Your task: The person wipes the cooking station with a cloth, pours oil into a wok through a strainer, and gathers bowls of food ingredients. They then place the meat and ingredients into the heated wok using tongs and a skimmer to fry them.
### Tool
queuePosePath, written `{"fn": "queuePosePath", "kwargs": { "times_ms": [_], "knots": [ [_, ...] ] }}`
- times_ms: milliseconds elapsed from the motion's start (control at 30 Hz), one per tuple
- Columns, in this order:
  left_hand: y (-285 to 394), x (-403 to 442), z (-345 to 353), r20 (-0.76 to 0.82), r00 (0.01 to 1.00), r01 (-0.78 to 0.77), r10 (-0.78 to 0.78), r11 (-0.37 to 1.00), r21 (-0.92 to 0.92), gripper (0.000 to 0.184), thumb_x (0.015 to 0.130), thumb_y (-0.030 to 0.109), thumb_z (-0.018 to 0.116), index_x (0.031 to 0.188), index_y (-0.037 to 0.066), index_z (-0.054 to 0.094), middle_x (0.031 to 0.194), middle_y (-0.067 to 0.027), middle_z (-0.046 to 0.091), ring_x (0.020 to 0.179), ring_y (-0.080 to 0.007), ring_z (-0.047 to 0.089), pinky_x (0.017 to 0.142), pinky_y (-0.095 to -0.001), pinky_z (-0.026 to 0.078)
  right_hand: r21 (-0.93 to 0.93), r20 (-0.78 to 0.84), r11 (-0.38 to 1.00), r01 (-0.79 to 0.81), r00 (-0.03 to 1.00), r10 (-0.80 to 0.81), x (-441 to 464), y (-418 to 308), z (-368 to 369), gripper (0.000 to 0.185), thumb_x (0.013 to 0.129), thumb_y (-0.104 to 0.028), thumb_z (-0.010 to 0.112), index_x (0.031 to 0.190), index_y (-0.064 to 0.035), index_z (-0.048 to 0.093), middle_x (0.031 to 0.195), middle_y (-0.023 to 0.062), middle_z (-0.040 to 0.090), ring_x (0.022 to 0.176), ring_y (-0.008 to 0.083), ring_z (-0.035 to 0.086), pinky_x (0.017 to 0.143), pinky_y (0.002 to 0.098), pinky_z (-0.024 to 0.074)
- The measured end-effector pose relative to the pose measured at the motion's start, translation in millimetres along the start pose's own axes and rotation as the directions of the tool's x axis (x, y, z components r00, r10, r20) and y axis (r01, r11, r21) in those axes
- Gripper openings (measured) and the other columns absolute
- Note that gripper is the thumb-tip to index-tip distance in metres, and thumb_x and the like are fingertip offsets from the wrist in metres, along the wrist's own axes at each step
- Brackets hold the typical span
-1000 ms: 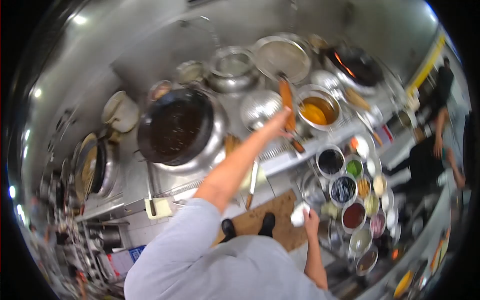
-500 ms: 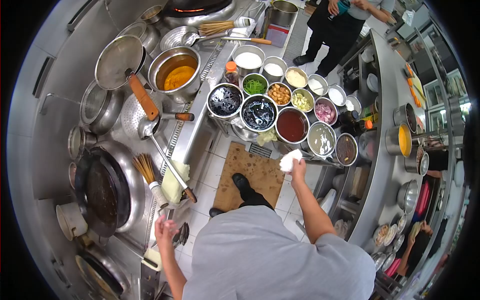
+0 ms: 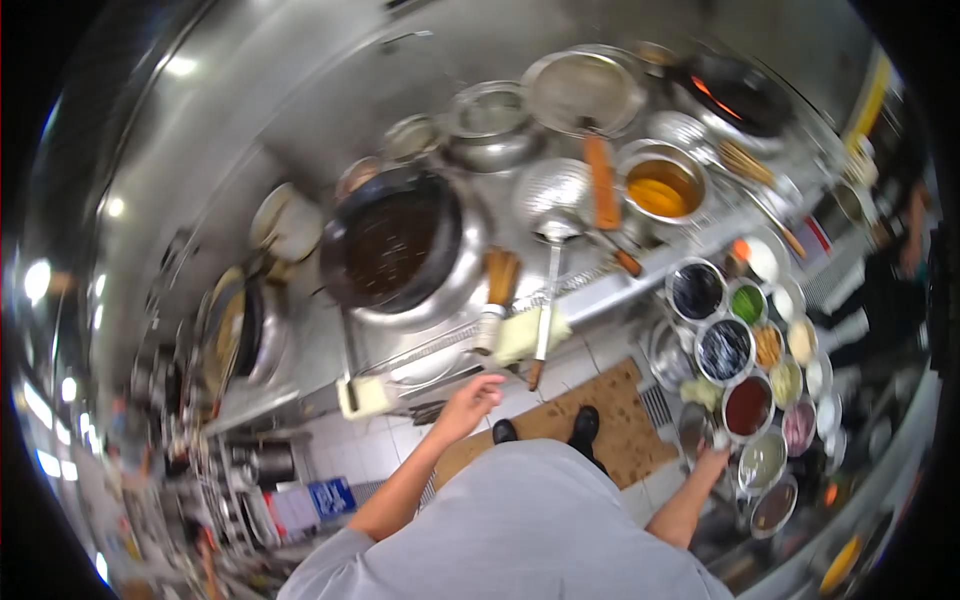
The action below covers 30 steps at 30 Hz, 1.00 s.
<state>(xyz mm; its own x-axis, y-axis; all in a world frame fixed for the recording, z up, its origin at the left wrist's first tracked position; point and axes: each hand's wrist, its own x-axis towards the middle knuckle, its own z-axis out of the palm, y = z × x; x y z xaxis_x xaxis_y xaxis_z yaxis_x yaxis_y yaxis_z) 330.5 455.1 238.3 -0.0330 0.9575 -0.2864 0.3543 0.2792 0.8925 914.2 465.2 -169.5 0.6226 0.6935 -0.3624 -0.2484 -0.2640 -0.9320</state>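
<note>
My left hand is over the floor just in front of the stove edge, fingers stretched out and empty. Close to it are a bamboo wok brush, a folded pale cloth and a long-handled ladle, all lying along that edge. Behind them a black wok sits on its burner. Down at the right, my right hand is blurred beside the seasoning pots, near the dark red sauce pot. A small white patch, seemingly the wadded white cloth, shows at its fingers.
Along the stove stand a pot of orange liquid, a perforated strainer, a mesh strainer and another wok with a red glow. Underfoot lies a brown mat. Someone in dark clothing stands at far right.
My view has swung left, so the stove now lies ahead and the seasoning pots sit at right. My right hand, clearly holding a white cloth before, is now beside the pots. My left hand stays empty.
</note>
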Motion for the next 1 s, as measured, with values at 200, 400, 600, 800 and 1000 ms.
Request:
{"fn": "queuePosePath", "kwargs": {
  "times_ms": [200,400,600,800,1000],
  "knots": [
    [-6.2,-29.2,-9.3,-0.005,0.997,-0.075,0.077,0.981,0.181,0.032,0.092,0.013,0.054,0.123,0.005,0.053,0.100,-0.0091,0.063,0.086,-0.0169,0.060,0.076,-0.0315,0.049,0.760,-0.080,0.467,-0.452,0.648,0.757,-15.6,-77.7,19.2,0.085,0.064,-0.052,0.076,0.127,-0.0086,0.040,0.124,0.0117,0.041,0.109,0.0262,0.046,0.078,0.0477,0.0554],
    [-30.5,-50.6,-36.9,0.060,0.987,-0.160,0.148,0.910,0.382,0.032,0.090,0.015,0.057,0.122,0.010,0.055,0.102,-0.0096,0.062,0.087,-0.0227,0.061,0.079,-0.0350,0.049,0.530,-0.028,0.766,-0.363,0.896,0.443,-124.3,-91.7,41.6,0.065,0.077,-0.043,0.070,0.127,-0.0129,0.040,0.116,0.0121,0.039,0.102,0.0254,0.046,0.081,0.0500,0.0541],
    [-58.2,-46.7,-65.9,0.177,0.966,-0.238,0.189,0.917,0.320,0.031,0.087,0.015,0.057,0.118,0.009,0.057,0.109,-0.0131,0.059,0.092,-0.0281,0.061,0.083,-0.0388,0.048,-0.581,0.197,0.788,-0.205,0.904,0.380,-258.7,-22.1,5.5,0.045,0.081,-0.015,0.062,0.123,-0.0101,0.047,0.091,0.0072,0.055,0.067,0.0179,0.058,0.051,0.0408,0.0552],
    [-62.8,42.4,-58.8,-0.105,0.874,-0.270,0.475,0.653,0.708,0.041,0.081,0.021,0.065,0.117,0.005,0.053,0.099,-0.0138,0.058,0.099,-0.0326,0.054,0.080,-0.0433,0.047,-0.616,0.147,0.719,-0.322,0.850,0.507,-392.1,-11.1,-43.2,0.040,0.084,-0.007,0.060,0.123,-0.0068,0.048,0.088,0.0074,0.057,0.063,0.0172,0.059,0.048,0.0370,0.0547],
    [-102.4,141.6,-41.8,-0.086,0.984,0.005,0.159,0.449,0.894,0.074,0.078,0.032,0.063,0.141,0.007,0.032,0.106,-0.0185,0.060,0.099,-0.0333,0.055,0.082,-0.0500,0.045,-0.583,0.180,0.786,-0.205,0.911,0.372,-403.5,-50.3,-7.7,0.035,0.085,-0.011,0.063,0.118,-0.0065,0.054,0.089,0.0077,0.060,0.065,0.0168,0.061,0.049,0.0321,0.0536]
  ]
}}
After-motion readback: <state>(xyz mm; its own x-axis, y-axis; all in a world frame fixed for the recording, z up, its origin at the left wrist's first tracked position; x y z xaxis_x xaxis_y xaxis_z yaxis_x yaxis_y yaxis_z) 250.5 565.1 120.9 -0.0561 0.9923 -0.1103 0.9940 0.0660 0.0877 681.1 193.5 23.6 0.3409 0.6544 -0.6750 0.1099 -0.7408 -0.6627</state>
